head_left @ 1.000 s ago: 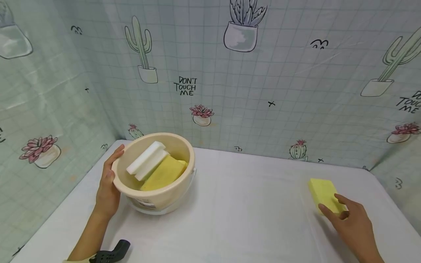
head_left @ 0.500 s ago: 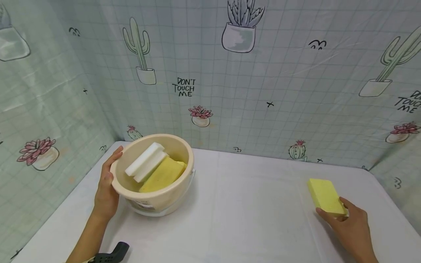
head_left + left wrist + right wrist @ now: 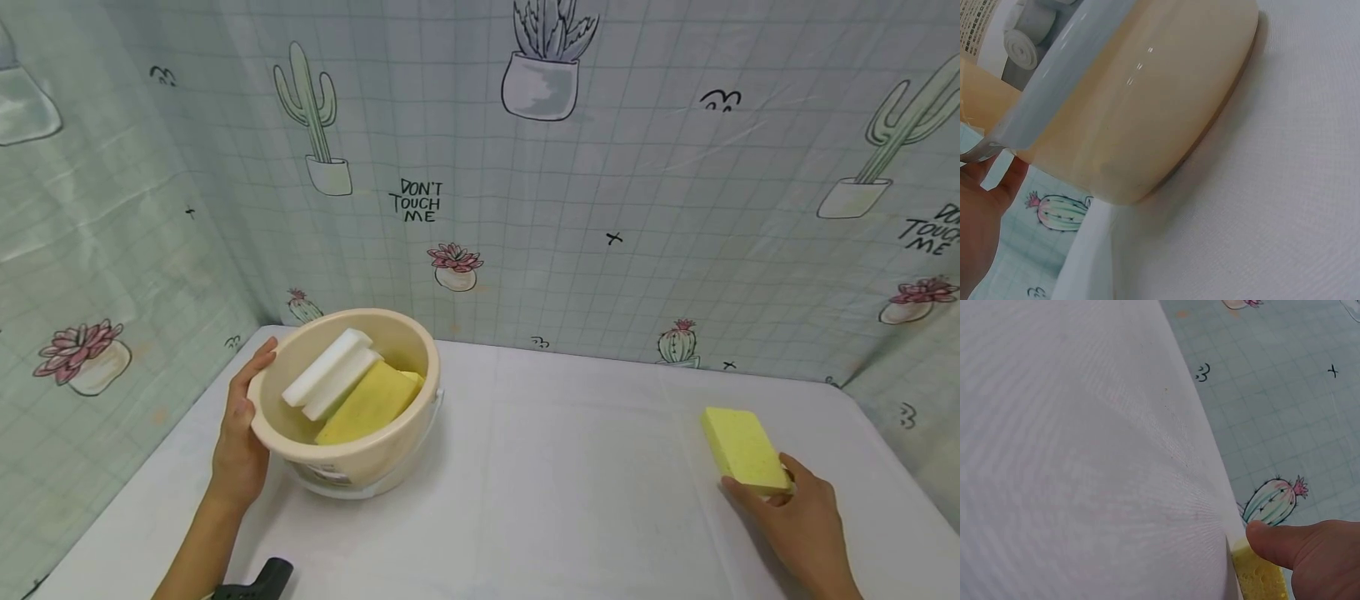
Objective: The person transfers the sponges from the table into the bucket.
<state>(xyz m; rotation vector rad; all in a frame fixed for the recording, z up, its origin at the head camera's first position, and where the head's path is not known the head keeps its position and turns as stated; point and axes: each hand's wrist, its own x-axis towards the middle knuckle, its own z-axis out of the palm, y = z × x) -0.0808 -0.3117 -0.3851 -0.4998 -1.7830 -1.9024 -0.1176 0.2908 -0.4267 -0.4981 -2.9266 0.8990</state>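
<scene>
On the left of the head view stands a cream bucket (image 3: 360, 458) with a pale handle (image 3: 408, 475) hanging down its side. My left hand (image 3: 242, 442) grips the bucket's rim from the left; its label and the handle show large in the left wrist view. Inside lie white blocks (image 3: 330, 371) that look like foam sponges, beside a yellow sponge (image 3: 367, 404). At the right, my right hand (image 3: 806, 525) pinches the near end of another yellow sponge (image 3: 742, 450) between thumb and fingers. The right wrist view shows the thumb (image 3: 1279, 544) against its porous side.
A white cloth covers the table (image 3: 555, 467) between the two hands. Behind and to the left hangs a sheet (image 3: 525, 183) with a grid and cactus prints. A black strap (image 3: 262, 579) is around the left wrist.
My right thumb and fingers have closed on the near end of the yellow sponge, which stays in place. The left hand keeps its grip on the bucket; the head view has shifted slightly.
</scene>
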